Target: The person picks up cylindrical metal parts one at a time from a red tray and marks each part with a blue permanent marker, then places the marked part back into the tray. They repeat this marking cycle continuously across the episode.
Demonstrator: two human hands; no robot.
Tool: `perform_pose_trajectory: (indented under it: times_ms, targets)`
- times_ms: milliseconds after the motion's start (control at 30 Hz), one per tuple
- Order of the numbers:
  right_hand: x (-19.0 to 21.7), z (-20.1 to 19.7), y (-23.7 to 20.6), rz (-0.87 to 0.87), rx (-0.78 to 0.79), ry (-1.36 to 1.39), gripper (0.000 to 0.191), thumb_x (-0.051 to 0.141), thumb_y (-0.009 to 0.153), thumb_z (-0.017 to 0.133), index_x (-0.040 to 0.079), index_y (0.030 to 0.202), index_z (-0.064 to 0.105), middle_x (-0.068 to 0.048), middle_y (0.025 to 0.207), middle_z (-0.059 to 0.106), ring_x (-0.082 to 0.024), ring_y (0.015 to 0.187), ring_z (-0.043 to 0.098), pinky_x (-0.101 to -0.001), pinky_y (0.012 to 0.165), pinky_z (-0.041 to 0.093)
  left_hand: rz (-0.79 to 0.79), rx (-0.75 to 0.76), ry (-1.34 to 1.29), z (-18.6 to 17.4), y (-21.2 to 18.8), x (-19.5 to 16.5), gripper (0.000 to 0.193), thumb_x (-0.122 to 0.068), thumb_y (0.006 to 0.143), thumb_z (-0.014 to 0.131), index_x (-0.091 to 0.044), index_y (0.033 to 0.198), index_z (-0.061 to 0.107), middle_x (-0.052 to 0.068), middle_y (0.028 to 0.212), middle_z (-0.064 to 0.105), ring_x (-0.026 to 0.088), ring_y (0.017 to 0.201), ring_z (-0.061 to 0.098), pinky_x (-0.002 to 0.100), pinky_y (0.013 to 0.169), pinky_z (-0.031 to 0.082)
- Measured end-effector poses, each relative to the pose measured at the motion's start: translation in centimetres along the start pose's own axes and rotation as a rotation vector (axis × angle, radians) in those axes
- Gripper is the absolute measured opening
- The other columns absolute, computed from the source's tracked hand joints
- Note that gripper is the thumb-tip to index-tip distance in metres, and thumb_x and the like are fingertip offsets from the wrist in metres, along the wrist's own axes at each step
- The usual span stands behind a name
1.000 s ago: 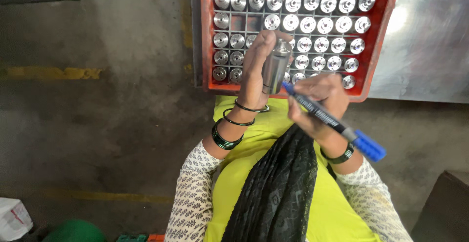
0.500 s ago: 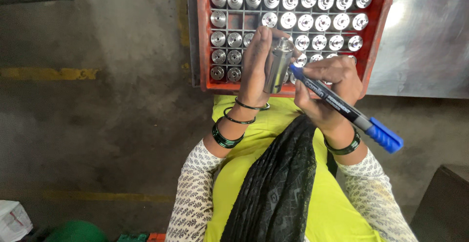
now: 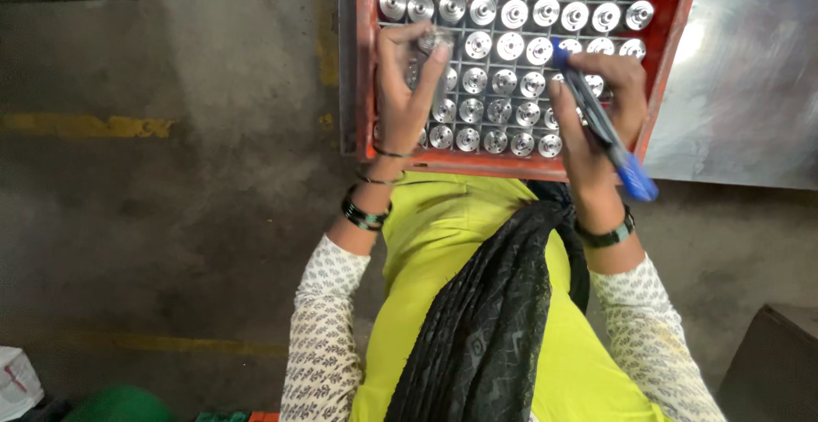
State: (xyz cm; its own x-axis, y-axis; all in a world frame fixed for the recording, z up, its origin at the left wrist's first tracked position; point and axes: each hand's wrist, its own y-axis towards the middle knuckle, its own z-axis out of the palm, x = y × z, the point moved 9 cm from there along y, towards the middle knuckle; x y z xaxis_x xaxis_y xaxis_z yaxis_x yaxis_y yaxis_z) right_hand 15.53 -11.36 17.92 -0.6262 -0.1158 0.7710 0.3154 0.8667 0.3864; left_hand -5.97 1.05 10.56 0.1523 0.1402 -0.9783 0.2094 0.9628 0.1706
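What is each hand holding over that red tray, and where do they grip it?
The left hand holds a metal cylinder by its upper end. The right hand holds a blue marker around its middle, above the red tray.

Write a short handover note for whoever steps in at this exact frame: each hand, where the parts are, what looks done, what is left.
Left hand: fingers closed on one metal cylinder, held over the left side of the red crate.
Right hand: grips a blue marker, tip toward the crate, cap end toward the body.
Crate: gridded, most cells hold upright metal parts.
Done: one cylinder is out of its cell and in hand.
Left: the cylinder is not yet back in a cell; whether any parts are marked cannot be told.
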Motion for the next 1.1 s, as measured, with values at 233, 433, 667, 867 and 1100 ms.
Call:
perform_pose_trajectory:
  times_ms: [233, 433, 667, 867, 1100]
  targets:
    - [-4.3, 8.0, 2.9, -0.113, 0.222, -0.359, 0.029, 0.033, 0.102, 0.084, 0.012, 0.115, 0.068, -0.005, 0.108, 0.074, -0.025, 0.113, 0.057, -0.0408, 0.098, 0.042, 0.26, 0.324, 0.802, -0.4, 0.5, 2.1, 0.047, -0.005, 0.089, 0.075, -0.005, 0.132, 0.054, 0.013, 0.124, 0.067, 0.034, 0.119, 0.063, 0.052, 0.118, 0.04]
    - [-4.9, 12.5, 3.5, -0.283, 0.345, -0.527, 0.04, 0.036, 0.091, 0.086, 0.011, 0.112, 0.063, -0.003, 0.106, 0.07, -0.027, 0.117, 0.053, -0.0473, 0.104, 0.036, 0.156, 0.279, 0.775, -0.4, 1.5, 3.4, 0.041, -0.009, 0.094, 0.073, -0.007, 0.13, 0.055, 0.011, 0.126, 0.067, 0.032, 0.122, 0.063, 0.047, 0.117, 0.04]
    - [-2.2, 8.0, 6.2, -0.173, 0.223, -0.27, 0.052, 0.031, 0.082, 0.097, 0.011, 0.116, 0.064, -0.008, 0.104, 0.061, -0.028, 0.105, 0.049, -0.0449, 0.092, 0.038, -0.375, -0.048, -0.208, 0.8, -1.5, 7.0, 0.045, -0.036, 0.108, 0.056, -0.009, 0.144, 0.048, 0.013, 0.144, 0.054, 0.026, 0.138, 0.052, 0.041, 0.119, 0.04]
    - [7.3, 3.4, 2.2, -0.406, 0.449, 0.06, 0.05, 0.029, 0.071, 0.093, 0.008, 0.099, 0.057, -0.003, 0.106, 0.065, -0.033, 0.113, 0.056, -0.0488, 0.094, 0.036, -0.795, 0.038, -0.701, 5.2, -4.9, 6.4, 0.05, -0.048, 0.106, 0.049, -0.009, 0.136, 0.053, 0.008, 0.106, 0.062, 0.017, 0.089, 0.061, 0.035, 0.074, 0.051]
    - [3.5, 0.1, -0.5, 0.191, 0.019, 0.56, 0.047, 0.048, 0.1, 0.061, 0.013, 0.128, 0.046, -0.005, 0.125, 0.051, -0.019, 0.114, 0.062, -0.0349, 0.106, 0.049, -0.703, 0.096, -0.848, 6.2, -5.0, 0.0, 0.047, -0.047, 0.113, 0.046, -0.004, 0.129, 0.057, 0.005, 0.09, 0.061, 0.013, 0.076, 0.061, 0.029, 0.071, 0.054]
